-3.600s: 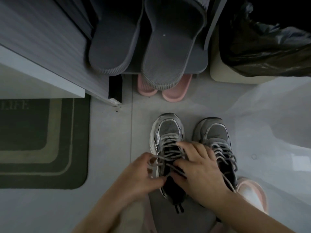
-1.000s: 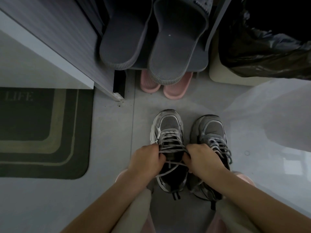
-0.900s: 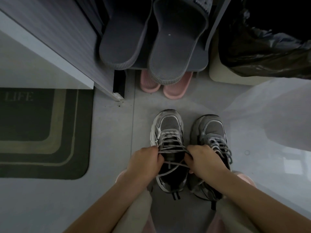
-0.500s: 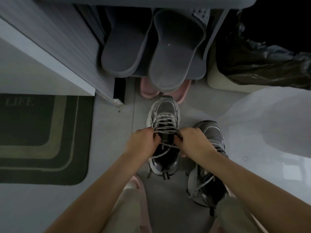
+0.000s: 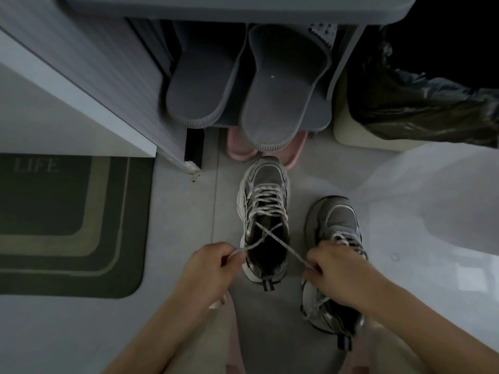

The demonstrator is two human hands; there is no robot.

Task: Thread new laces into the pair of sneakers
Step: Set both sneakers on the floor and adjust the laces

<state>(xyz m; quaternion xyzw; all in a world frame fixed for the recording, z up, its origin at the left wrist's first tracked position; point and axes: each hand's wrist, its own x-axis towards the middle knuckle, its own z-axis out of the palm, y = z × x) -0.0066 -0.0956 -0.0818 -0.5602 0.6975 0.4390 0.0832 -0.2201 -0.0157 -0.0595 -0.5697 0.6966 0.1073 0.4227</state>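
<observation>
Two grey sneakers stand on the pale floor. The left sneaker is further forward, its toe near the pink slippers, with a light lace threaded through its eyelets. The lace's two ends cross over the shoe's opening. My left hand pinches one end at the shoe's left. My right hand pinches the other end at the right and covers part of the right sneaker, which is also laced.
A shoe rack ahead holds two grey slippers, with pink slippers under it. A dark doormat lies at the left. A black bag sits at the upper right. My knees are at the bottom.
The left sneaker has been pushed forward toward the rack. My hands came back from the eyelets and drew the two lace ends out, crossed over the opening.
</observation>
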